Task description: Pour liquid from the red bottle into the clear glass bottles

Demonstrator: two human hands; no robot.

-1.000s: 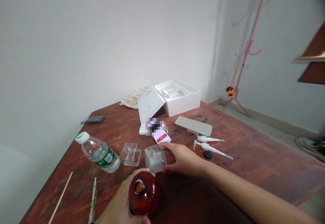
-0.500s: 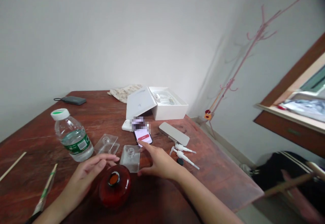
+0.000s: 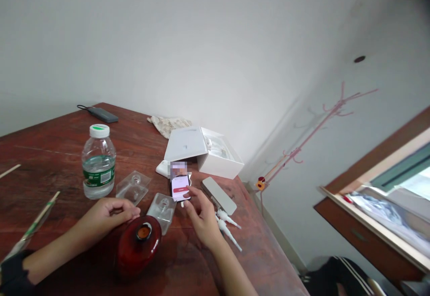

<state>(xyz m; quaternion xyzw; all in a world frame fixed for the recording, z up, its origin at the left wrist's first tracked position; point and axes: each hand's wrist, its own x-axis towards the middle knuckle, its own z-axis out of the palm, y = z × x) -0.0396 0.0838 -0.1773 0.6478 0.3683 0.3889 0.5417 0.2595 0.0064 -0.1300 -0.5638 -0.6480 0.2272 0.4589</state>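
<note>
My left hand (image 3: 116,212) rests on the table with its fingers curled together; I see nothing in them. Right beside it is a glossy dark red rounded bottle (image 3: 137,251), whose round neck shows orange inside. My right hand (image 3: 203,220) is open, thumb and fingers apart, with its forefinger over the lower part of a phone (image 3: 176,183). The lit screen shows a red button near that fingertip; whether they touch I cannot tell. Between the hands lies a clear square plastic piece with a round knob (image 3: 161,211). A similar clear piece (image 3: 129,187) lies behind my left hand.
A water bottle (image 3: 98,164) stands at left, near a wrapped brush (image 3: 38,220) and a stick (image 3: 10,170). Behind the phone is an open white box (image 3: 221,167). To the right lie a grey case (image 3: 219,195) and white pump heads (image 3: 229,231). A power bank (image 3: 103,115) lies far left.
My right hand has moved onto the phone's lower screen. My left hand's fingers have curled in beside the red bottle. The camera view has tilted and turned.
</note>
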